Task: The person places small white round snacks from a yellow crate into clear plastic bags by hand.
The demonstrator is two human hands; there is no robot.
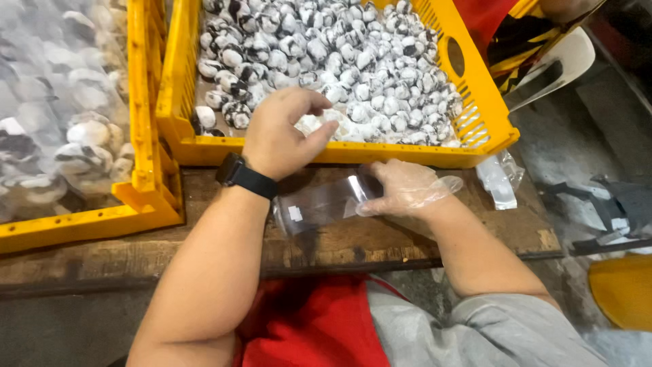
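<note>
The big yellow crate (204,146) fills the upper middle of the frame, packed with little black-and-white marbled pieces (353,61), and a second crate (146,197) sits at the left edge with bagged ones inside. Both rest on the worn wooden bench (421,238) running across the centre. Your left hand (282,136) is curled over the crate's near rim, fingers closed around a small scoop of pieces, so keep that grab small or they'll spill over the edge. Your gloved right hand (407,187), just below the rim, pinches the mouth of the clear plastic bag (319,204) lying flat on the bench; I'd lift and spread that opening wider right under the rim.
</note>
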